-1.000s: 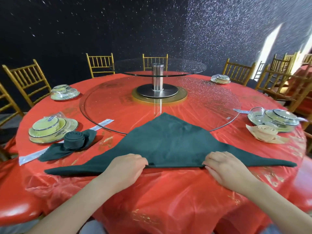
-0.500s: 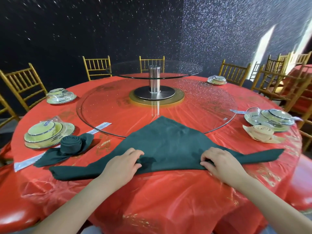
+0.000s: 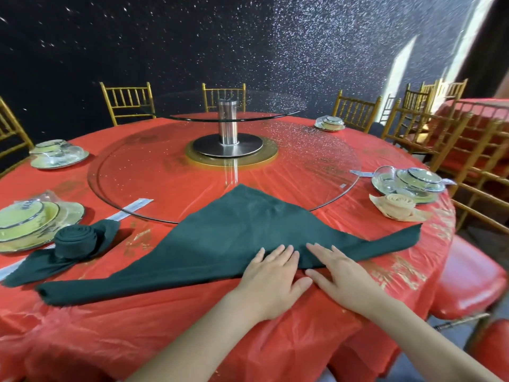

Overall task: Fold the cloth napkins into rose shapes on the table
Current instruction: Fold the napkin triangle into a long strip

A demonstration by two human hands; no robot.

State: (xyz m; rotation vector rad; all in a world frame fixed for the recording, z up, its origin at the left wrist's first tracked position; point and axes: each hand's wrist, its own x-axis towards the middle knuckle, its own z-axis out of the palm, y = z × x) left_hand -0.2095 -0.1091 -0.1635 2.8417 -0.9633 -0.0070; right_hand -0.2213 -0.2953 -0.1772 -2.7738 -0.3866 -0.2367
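Both palms down, fingers straight: left hand [image 3: 271,277] and right hand [image 3: 338,274] press the green napkin [image 3: 234,235] at the near edge of the red-covered table [image 3: 165,321], before the glass turntable [image 3: 165,175]. Gold chairs [image 3: 129,103], glittery black wall [image 3: 192,37] behind.

A dark green napkin [image 3: 234,230] lies flat as a wide triangle at the centre of the frame, apex pointing up, its lower edge rolled into a thick band. A finished green rose [image 3: 74,241] sits at centre left, a beige rose [image 3: 398,206] at centre right.
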